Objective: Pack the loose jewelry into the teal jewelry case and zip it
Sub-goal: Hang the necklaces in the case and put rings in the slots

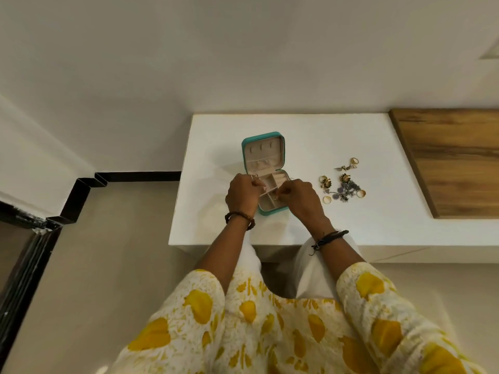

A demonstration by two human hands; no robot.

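The teal jewelry case [263, 147] lies open on the white table [297, 130], lid flat at the back, beige compartments in front. My left hand [241, 197] grips the case's left edge with curled fingers. Over the front compartments, my right hand [302, 197] pinches a small gold ring [275, 197]. Loose jewelry [343, 184] lies in a heap to the right of the case: gold rings, flower earrings and a winged piece.
A wooden panel [453, 157] covers the table's right part. The table's left and front edges drop to a beige floor [108, 252]. A white wall stands behind, with a black skirting strip [135, 176] at the left.
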